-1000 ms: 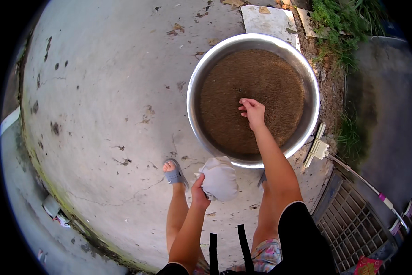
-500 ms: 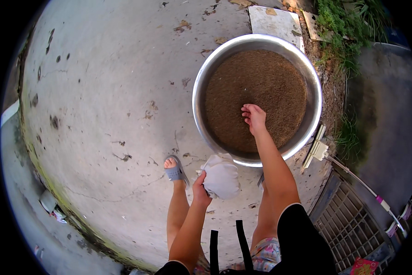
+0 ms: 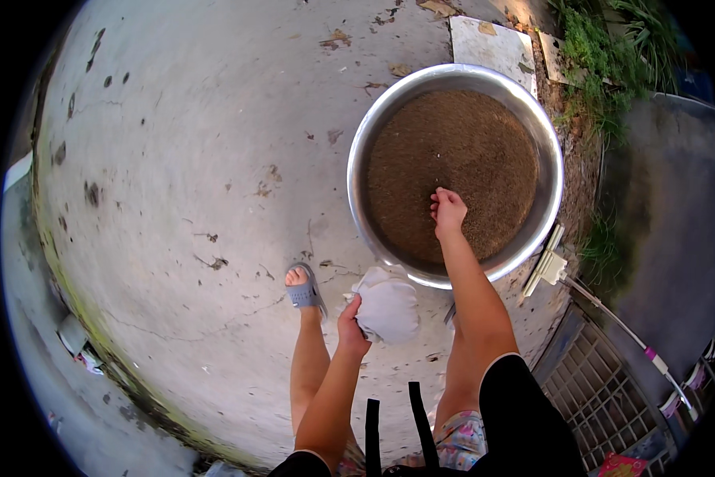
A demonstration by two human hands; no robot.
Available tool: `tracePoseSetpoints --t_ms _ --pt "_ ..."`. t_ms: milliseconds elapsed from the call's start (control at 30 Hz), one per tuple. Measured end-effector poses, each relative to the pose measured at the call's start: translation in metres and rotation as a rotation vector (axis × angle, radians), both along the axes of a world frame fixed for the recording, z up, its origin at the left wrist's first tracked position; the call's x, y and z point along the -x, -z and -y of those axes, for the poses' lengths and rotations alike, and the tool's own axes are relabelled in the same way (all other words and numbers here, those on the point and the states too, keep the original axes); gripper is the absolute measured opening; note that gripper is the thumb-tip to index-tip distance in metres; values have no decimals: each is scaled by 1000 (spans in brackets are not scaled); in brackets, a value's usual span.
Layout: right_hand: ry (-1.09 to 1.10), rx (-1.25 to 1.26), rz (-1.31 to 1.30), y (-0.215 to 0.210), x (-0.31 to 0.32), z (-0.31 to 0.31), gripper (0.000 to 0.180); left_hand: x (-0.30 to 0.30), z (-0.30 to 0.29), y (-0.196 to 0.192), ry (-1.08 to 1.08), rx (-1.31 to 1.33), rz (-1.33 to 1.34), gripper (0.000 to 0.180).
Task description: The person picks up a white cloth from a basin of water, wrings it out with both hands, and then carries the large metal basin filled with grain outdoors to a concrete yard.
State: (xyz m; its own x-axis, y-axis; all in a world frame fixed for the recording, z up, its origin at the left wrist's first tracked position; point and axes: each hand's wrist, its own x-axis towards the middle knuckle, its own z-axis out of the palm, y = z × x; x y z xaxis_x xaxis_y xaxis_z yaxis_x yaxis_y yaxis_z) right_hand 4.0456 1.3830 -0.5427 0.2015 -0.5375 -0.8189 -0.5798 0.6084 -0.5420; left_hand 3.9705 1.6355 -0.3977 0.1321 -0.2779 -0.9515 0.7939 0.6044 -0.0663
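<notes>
A large round metal basin (image 3: 356, 171) stands on the concrete, filled with brown, grain-like loose material (image 3: 476, 143). Over the lower middle of that material is my right hand (image 3: 450, 210), its fingers curled in together; whatever they may hold is hidden. My left hand (image 3: 352, 324) is closed around the edge of a bunched white cloth piece (image 3: 387, 306), which hangs just outside the basin's near rim. A tiny white speck shows on the brown material, beyond my right fingertips.
A squeegee-like mop (image 3: 550, 268) with a long handle lies to the right of the basin, beside a metal grate (image 3: 604, 381). Behind the basin is a white board (image 3: 496, 52), with green plants (image 3: 596, 56) at its right. My sandalled foot (image 3: 302, 290) stands left.
My right hand's fingers have drawn more tightly together over the brown material. The view has shifted slightly, so the basin appears a little further right. My left hand keeps hold of the white cloth.
</notes>
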Motion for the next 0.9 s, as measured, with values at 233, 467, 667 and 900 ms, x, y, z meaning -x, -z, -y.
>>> tracePoseSetpoints --t_ms 233,467,667,900 --pt "-344 678 -173 26 -10 9 14 -7 1 -6 -19 12 12 42" --pt "-307 490 -241 20 -20 15 16 -10 6 -6 5 12 26 43" --pt "-376 492 -257 21 -14 17 22 -10 9 -3 28 37 62 43" --pt "-512 682 -303 18 -18 22 18 -8 14 0 55 24 41 44"
